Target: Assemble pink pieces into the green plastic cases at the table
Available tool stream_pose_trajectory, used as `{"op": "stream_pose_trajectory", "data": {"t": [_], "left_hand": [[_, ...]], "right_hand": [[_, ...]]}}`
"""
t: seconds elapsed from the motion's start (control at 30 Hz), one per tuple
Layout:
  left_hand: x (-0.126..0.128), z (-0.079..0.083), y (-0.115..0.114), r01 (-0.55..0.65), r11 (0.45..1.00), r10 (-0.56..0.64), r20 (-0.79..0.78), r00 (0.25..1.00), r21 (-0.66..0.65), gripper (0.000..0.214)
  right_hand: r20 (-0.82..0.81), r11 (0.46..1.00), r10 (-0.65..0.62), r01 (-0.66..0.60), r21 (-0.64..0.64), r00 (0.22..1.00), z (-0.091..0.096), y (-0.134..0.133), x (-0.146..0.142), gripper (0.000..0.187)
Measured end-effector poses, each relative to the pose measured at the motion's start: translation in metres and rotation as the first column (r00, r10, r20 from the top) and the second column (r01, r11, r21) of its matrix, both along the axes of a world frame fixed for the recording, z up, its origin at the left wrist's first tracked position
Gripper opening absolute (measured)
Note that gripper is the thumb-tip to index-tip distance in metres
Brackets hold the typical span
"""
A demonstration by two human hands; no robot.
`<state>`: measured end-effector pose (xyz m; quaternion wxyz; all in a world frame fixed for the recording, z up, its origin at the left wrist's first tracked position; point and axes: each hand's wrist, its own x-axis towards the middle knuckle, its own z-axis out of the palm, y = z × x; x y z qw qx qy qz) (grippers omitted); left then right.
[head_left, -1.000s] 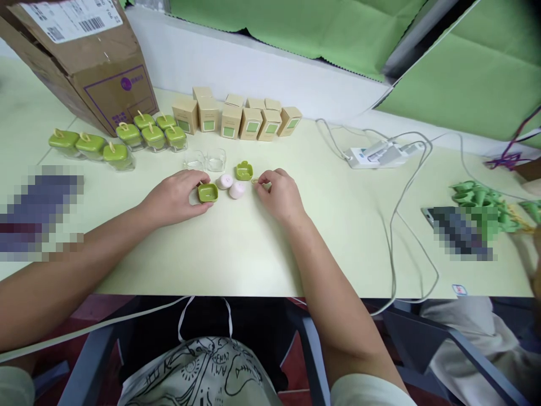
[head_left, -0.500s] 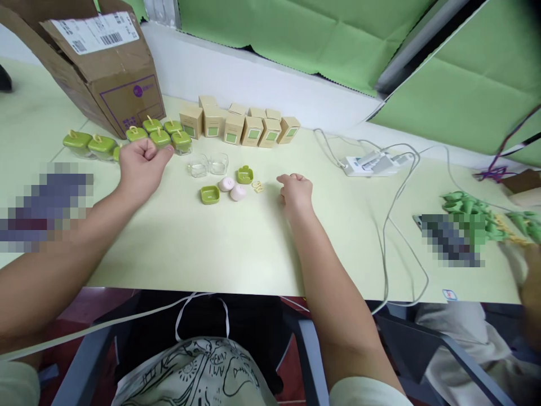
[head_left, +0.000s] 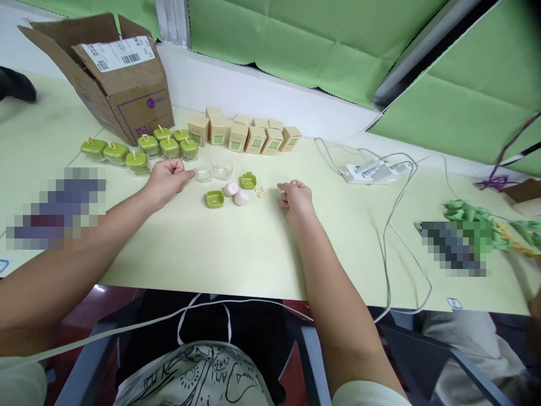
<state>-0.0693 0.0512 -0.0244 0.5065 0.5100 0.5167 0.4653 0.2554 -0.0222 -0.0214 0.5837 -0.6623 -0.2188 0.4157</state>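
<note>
My left hand [head_left: 169, 181] is closed, with its thumb tip beside a clear plastic cup [head_left: 205, 173]. Whether the two touch I cannot tell, and nothing shows in the curled fingers. A second clear cup [head_left: 223, 170] stands to its right. Closer to me lie a square green lid [head_left: 215, 199], a scalloped green lid [head_left: 248, 180] and two pale pink, rounded pieces [head_left: 230, 189]. Small yellow rings [head_left: 260, 193] lie between these and my right hand [head_left: 296, 197], which is closed in a loose fist on the table, with nothing visible in it.
Several green-lidded clear containers [head_left: 137, 162] stand at the left, before an open cardboard box [head_left: 139, 104]. Small brown boxes [head_left: 255, 140] line the back. To the right are a power strip [head_left: 367, 173], trailing cables, green plastic leaves [head_left: 465, 211] and another person's leg [head_left: 460, 338].
My left hand has moved right, away from the green-lidded containers to the clear cups, still closed. My right hand stays in place. The camera view has shifted slightly.
</note>
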Motion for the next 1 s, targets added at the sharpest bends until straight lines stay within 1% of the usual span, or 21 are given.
{"op": "stream_pose_trajectory", "data": {"t": [0.17, 0.43, 0.53, 0.7, 0.83, 0.9, 0.93, 0.97, 1.0], "left_hand": [[-0.003, -0.004, 0.003, 0.044, 0.999, -0.044, 0.005, 0.999, -0.001, 0.055], [-0.009, -0.01, 0.009, 0.124, 0.991, -0.119, -0.091, 0.989, 0.056, 0.066], [-0.009, -0.01, 0.01, 0.122, 0.991, -0.117, -0.08, 0.99, 0.052, 0.068], [-0.008, -0.009, 0.008, 0.113, 0.993, -0.113, -0.013, 0.994, 0.04, 0.062], [-0.008, -0.009, 0.005, 0.12, 0.991, -0.117, -0.046, 0.992, 0.061, 0.057], [-0.008, -0.011, 0.004, 0.119, 0.99, -0.114, -0.069, 0.991, 0.072, 0.055], [-0.008, -0.011, 0.003, 0.119, 0.99, -0.112, -0.082, 0.99, 0.076, 0.054], [-0.008, -0.012, 0.002, 0.119, 0.989, -0.11, -0.102, 0.989, 0.086, 0.052], [-0.008, -0.012, 0.001, 0.121, 0.987, -0.107, -0.132, 0.985, 0.101, 0.05]], "right_hand": [[0.004, 1.0, -0.003, 0.003, -0.012, 1.0, 0.004, -0.001, -0.002, 0.05], [0.036, 1.0, 0.005, -0.004, -0.022, 0.999, 0.003, -0.002, -0.004, 0.052], [0.047, 1.0, 0.008, -0.007, -0.021, 0.999, 0.004, -0.002, -0.004, 0.05], [0.078, 0.999, 0.026, -0.024, -0.028, 0.997, 0.003, -0.002, -0.005, 0.047], [0.128, 0.997, 0.057, -0.051, -0.053, 0.99, -0.002, 0.001, -0.006, 0.044], [0.191, 0.995, 0.082, -0.071, -0.064, 0.978, -0.004, 0.001, -0.006, 0.043], [0.26, 0.993, 0.11, -0.098, -0.061, 0.959, -0.004, 0.0, -0.006, 0.04], [0.352, 0.988, 0.151, -0.14, -0.058, 0.924, -0.004, -0.001, -0.005, 0.036], [0.452, 0.978, 0.204, -0.196, -0.065, 0.868, -0.003, -0.003, -0.005, 0.032]]}}
